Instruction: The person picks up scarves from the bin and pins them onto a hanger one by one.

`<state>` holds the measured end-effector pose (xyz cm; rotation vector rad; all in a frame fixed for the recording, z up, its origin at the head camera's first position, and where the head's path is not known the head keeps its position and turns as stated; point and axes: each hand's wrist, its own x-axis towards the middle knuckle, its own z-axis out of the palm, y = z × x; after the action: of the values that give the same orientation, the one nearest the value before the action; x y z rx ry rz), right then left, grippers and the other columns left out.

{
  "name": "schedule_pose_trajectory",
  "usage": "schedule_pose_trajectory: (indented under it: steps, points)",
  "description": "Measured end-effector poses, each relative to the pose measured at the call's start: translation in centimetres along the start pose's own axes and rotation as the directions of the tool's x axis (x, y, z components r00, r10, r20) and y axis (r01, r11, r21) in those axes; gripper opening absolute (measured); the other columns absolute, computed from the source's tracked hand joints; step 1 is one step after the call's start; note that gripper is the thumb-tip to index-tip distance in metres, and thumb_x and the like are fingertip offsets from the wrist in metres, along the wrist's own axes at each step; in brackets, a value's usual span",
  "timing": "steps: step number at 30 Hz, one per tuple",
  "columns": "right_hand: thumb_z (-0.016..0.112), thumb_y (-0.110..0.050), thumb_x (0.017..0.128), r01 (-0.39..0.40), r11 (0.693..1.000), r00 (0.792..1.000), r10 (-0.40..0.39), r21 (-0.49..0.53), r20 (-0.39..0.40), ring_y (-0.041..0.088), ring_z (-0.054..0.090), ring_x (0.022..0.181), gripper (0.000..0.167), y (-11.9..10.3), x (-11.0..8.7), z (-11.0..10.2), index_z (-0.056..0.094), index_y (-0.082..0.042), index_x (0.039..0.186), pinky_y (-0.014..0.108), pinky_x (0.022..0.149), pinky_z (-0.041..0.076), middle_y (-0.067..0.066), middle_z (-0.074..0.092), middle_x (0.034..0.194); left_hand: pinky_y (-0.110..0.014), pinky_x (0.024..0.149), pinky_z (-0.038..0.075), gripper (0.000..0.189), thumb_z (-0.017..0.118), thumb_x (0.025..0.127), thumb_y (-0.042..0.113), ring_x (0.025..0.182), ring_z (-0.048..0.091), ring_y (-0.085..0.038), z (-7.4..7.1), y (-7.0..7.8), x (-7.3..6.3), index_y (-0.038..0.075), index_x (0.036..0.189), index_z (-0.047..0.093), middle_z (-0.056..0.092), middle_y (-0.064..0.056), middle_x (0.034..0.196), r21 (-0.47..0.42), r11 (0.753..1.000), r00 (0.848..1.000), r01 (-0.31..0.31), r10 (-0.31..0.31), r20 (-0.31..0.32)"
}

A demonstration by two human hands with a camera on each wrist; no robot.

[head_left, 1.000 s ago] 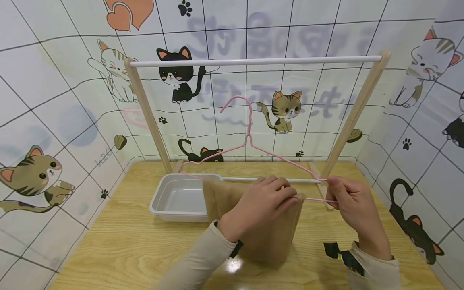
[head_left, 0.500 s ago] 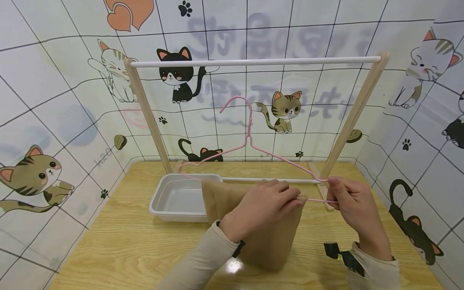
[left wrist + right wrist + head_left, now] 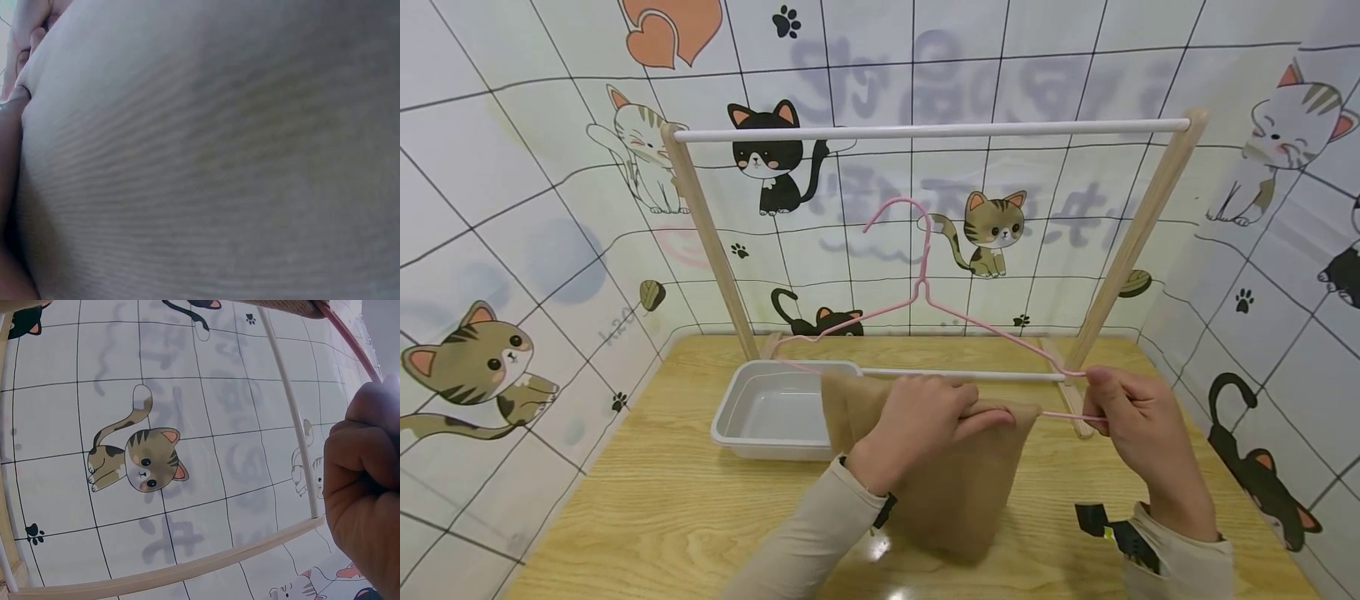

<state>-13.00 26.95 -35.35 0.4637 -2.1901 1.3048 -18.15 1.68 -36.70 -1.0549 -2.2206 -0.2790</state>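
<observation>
A pink wire hanger (image 3: 924, 279) stands upright with its hook at the top. Folded over its lower bar is a piece of brown cloth (image 3: 955, 500), which drapes down close over the table. My left hand (image 3: 917, 425) pinches the fold between thumb and fingers; the fingers are partly hidden behind the cloth. At the hanger's right corner my right hand (image 3: 1138, 425) grips the wire, and a short bare stretch of lower bar shows beside it. Cloth (image 3: 219, 175) fills most of the left wrist view. Curled fingers of my right hand (image 3: 362, 481) appear in the right wrist view.
Behind the hanger stands a wooden rack with a white top rod (image 3: 850, 132) and a low rear rod. A white plastic tub (image 3: 722, 437) sits left of the cloth, partly covered by it. Cat-print sheeting (image 3: 865, 75) walls in the wooden table (image 3: 647, 508).
My left hand has slid slightly left along the fold, and the cloth's top right corner has shifted a little right. My right hand keeps its grip on the hanger.
</observation>
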Motion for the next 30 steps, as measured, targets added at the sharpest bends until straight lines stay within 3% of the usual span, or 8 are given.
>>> schedule_pose_trajectory:
  steps: [3,6,11,20,30]
  points:
    - [0.047,-0.002,0.107,0.005,1.000,1.000,-0.005,-0.009,-0.002,0.011,0.031,0.042,0.046,0.0,0.0,-0.2,0.052,-0.012,0.062,0.027,0.037,0.024,-0.004,0.044,0.053,-0.022,0.048,0.034,0.053,0.062,0.093,0.063,0.050,0.045,-0.004,-0.3,-0.1,0.0,0.024,0.063,0.044,0.042,0.013,0.057,0.002,1.000,1.000,-0.003,0.002,0.024]
    - [0.047,-0.002,0.107,0.000,1.000,1.000,-0.001,-0.018,-0.010,0.011,0.030,0.042,0.047,0.0,0.0,-0.2,0.052,-0.013,0.062,0.027,0.037,0.024,-0.004,0.044,0.053,-0.026,0.063,0.047,0.047,0.057,0.097,0.061,0.062,0.058,-0.007,-0.7,-0.6,-0.5,0.024,0.070,0.051,0.051,0.012,0.064,0.003,1.000,0.998,0.006,-0.007,0.062]
    - [0.048,-0.002,0.107,-0.002,1.000,1.000,0.001,-0.024,-0.014,0.011,0.030,0.042,0.047,0.0,0.0,-0.3,0.052,-0.014,0.061,0.027,0.037,0.024,-0.004,0.044,0.053,-0.034,0.077,0.054,0.046,0.052,0.100,0.061,0.076,0.067,-0.011,-1.0,-2.4,-1.9,0.023,0.073,0.059,0.062,0.009,0.074,0.021,0.998,0.995,0.067,-0.068,0.072]
    - [0.048,-0.003,0.107,-0.020,0.999,0.999,0.018,-0.031,-0.045,0.010,0.031,0.042,0.047,0.2,-0.2,-0.7,0.053,-0.014,0.061,0.028,0.037,0.023,-0.006,0.044,0.053,-0.035,0.074,0.051,0.041,0.064,0.093,0.059,0.071,0.063,-0.013,-2.0,-6.3,-3.8,0.020,0.083,0.061,0.059,0.008,0.075,0.003,1.000,0.998,0.014,-0.014,0.069]
    - [0.046,-0.004,0.108,-0.035,0.999,0.999,0.035,-0.015,-0.026,0.014,0.028,0.041,0.049,0.4,-0.2,-0.8,0.051,-0.013,0.060,0.027,0.037,0.023,-0.003,0.042,0.052,-0.031,0.060,0.047,0.046,0.062,0.095,0.056,0.056,0.054,-0.011,-1.8,-6.7,-4.2,0.020,0.068,0.049,0.049,0.009,0.061,0.023,1.000,0.999,-0.011,0.010,0.053]
